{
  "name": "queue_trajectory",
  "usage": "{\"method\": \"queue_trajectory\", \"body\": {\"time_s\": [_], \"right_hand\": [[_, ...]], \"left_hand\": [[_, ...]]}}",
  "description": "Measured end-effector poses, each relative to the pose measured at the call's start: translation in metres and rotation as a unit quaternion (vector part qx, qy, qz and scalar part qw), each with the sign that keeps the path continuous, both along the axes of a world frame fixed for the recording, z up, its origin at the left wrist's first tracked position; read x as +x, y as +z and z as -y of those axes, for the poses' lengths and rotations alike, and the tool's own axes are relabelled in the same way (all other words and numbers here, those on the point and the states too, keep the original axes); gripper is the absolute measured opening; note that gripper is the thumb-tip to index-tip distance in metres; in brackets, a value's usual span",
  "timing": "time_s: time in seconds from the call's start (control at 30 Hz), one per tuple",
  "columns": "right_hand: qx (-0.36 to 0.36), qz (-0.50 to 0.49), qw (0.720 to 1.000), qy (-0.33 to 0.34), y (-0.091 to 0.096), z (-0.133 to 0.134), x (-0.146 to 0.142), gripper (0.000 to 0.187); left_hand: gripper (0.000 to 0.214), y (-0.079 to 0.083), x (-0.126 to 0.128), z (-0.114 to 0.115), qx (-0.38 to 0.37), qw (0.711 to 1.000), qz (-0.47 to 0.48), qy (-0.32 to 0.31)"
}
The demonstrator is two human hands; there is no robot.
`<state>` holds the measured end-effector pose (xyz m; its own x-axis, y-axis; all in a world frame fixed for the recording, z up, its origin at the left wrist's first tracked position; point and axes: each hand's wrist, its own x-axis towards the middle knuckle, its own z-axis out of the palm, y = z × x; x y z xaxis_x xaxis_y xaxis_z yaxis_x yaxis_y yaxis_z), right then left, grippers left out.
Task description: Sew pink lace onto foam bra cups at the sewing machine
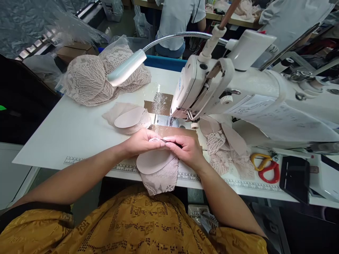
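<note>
My left hand and my right hand meet at the table's front edge, both closed on a beige lace cup piece. Its smooth oval pad faces up and the lace hangs over the edge toward my lap. The fingertips of my right hand pinch the top edge of the piece, where a thin dark tool shows. The white sewing machine stands just behind my hands, its needle area a little beyond them.
More beige cup pieces lie left of the needle and lace pieces to the right. A bagged pile of lace cups sits far left under the lamp. Red and yellow scissors lie right. Another person sits beyond the table.
</note>
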<state>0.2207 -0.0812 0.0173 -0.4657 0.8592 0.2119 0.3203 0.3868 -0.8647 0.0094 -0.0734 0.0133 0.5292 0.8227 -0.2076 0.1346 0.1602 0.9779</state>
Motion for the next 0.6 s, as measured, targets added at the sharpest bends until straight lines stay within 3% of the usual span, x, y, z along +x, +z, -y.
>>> {"method": "queue_trajectory", "body": {"time_s": [0.1,0.17,0.27,0.3,0.37,0.47,0.53,0.6], "right_hand": [[-0.013,-0.004,1.0,-0.015,-0.002,-0.001,0.001,0.02],[-0.008,-0.009,0.999,-0.046,-0.004,-0.002,0.004,0.022],[0.045,0.007,0.994,-0.096,-0.008,-0.002,0.006,0.03],[0.073,0.025,0.993,-0.091,-0.01,0.0,0.005,0.033],[0.13,0.08,0.988,-0.019,-0.012,0.003,-0.001,0.036],[0.198,0.179,0.953,0.143,-0.014,0.008,-0.013,0.029],[0.2,0.235,0.928,0.207,-0.011,0.009,-0.016,0.025],[0.158,0.277,0.923,0.215,-0.003,0.009,-0.011,0.018]], "left_hand": [[0.031,0.007,-0.002,0.001,0.052,0.998,-0.034,-0.022],[0.032,0.018,-0.008,0.001,0.133,0.985,-0.109,-0.03],[0.032,0.037,-0.022,-0.007,0.29,0.924,-0.246,0.032],[0.032,0.041,-0.028,-0.013,0.335,0.898,-0.279,0.066],[0.032,0.044,-0.037,-0.028,0.393,0.853,-0.325,0.116],[0.048,0.036,-0.048,-0.056,0.372,0.826,-0.41,0.106],[0.06,0.027,-0.053,-0.069,0.278,0.847,-0.444,0.087],[0.052,0.019,-0.057,-0.074,0.193,0.876,-0.434,0.08]]}}
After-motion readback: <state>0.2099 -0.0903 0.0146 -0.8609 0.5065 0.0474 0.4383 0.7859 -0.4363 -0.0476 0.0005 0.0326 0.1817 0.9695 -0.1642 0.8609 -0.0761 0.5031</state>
